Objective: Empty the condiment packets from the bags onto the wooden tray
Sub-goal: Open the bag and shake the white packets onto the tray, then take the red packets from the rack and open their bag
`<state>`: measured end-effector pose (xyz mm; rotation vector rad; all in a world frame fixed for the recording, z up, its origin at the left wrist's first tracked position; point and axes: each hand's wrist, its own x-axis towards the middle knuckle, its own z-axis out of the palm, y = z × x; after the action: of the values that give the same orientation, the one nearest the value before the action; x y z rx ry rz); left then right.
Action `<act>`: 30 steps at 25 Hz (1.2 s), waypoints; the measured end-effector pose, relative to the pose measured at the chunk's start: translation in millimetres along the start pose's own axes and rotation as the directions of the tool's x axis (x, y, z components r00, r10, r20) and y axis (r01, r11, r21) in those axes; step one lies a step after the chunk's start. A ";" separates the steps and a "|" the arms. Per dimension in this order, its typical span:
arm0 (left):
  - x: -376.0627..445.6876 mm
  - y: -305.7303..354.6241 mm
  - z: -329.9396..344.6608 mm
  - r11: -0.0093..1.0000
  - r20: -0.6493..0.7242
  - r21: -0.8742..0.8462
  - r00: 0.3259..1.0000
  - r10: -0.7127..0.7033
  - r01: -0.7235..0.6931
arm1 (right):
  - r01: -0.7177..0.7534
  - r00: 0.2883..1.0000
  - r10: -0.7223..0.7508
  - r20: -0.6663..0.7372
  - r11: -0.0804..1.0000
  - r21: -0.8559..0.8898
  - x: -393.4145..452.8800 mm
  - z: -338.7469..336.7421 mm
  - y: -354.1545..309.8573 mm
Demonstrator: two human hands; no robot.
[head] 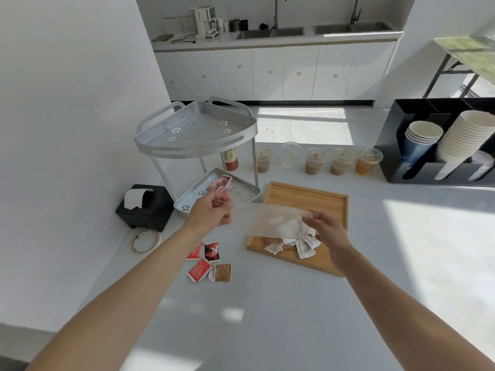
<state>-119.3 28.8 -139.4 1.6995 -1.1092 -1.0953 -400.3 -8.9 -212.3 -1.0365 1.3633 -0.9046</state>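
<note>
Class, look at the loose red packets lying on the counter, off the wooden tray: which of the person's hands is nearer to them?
Left. The left hand holds the bag end above the red packets; the right hand pinches the other end, over the wooden tray.

Clear bag [273, 219] between both hands above packets [292, 243] on wooden tray [332, 199].

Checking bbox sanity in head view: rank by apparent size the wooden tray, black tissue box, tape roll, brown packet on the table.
1. wooden tray
2. black tissue box
3. tape roll
4. brown packet

All four lie at similar depth, so the order looks safe.
</note>
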 end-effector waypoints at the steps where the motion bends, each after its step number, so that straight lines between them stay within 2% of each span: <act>1: -5.1 -13.9 -8.9 0.998 -0.001 -0.045 0.999 -0.051 0.051 | -0.005 1.000 0.005 0.030 1.000 0.001 0.2 9.5 2.0; 4: -22.1 -52.8 -35.0 0.989 -0.050 -0.062 0.990 -0.134 0.131 | 0.011 0.995 -0.010 0.096 1.000 -0.008 -2.4 45.3 7.9; 7: -37.8 -84.2 -67.1 0.976 -0.122 -0.089 0.971 -0.207 0.197 | 0.093 0.985 -0.081 0.151 0.993 -0.075 -5.9 90.0 11.9; 9: -47.0 -99.7 -91.1 0.966 -0.148 -0.139 0.960 -0.237 0.217 | 0.067 0.973 -0.049 0.224 0.995 -0.070 -12.2 118.7 12.2; 13: -60.7 -132.2 -134.3 0.948 -0.211 -0.170 0.929 -0.303 0.270 | 0.037 0.961 -0.004 0.276 0.992 -0.118 -31.2 177.7 19.6; 17: -69.9 -174.5 -165.3 0.915 -0.268 -0.210 0.880 -0.392 0.344 | -0.087 0.923 0.142 0.358 0.982 -0.165 -55.9 222.8 42.4; 20: -77.0 -212.1 -181.5 0.906 -0.279 -0.135 0.862 -0.422 0.400 | -0.129 0.888 0.219 0.404 0.963 -0.238 -74.6 242.1 64.6; 23: -84.5 -248.8 -192.0 0.905 -0.250 -0.001 0.877 -0.411 0.424 | -0.076 0.877 0.244 0.415 0.921 -0.382 -91.9 255.0 91.9; 27: -90.3 -279.4 -202.6 0.916 -0.192 0.151 0.920 -0.341 0.371 | 0.047 0.896 0.242 0.373 0.782 -0.621 -104.7 263.8 117.5; 30: -92.4 -292.9 -209.0 0.930 -0.144 0.216 0.952 -0.272 0.298 | 0.037 0.915 0.253 0.314 0.721 -0.692 -108.6 267.6 126.1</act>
<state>125.9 233.8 -328.8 2.1367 -0.9707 -1.0593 -146.4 147.9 -313.6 -1.5796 1.4148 -0.0351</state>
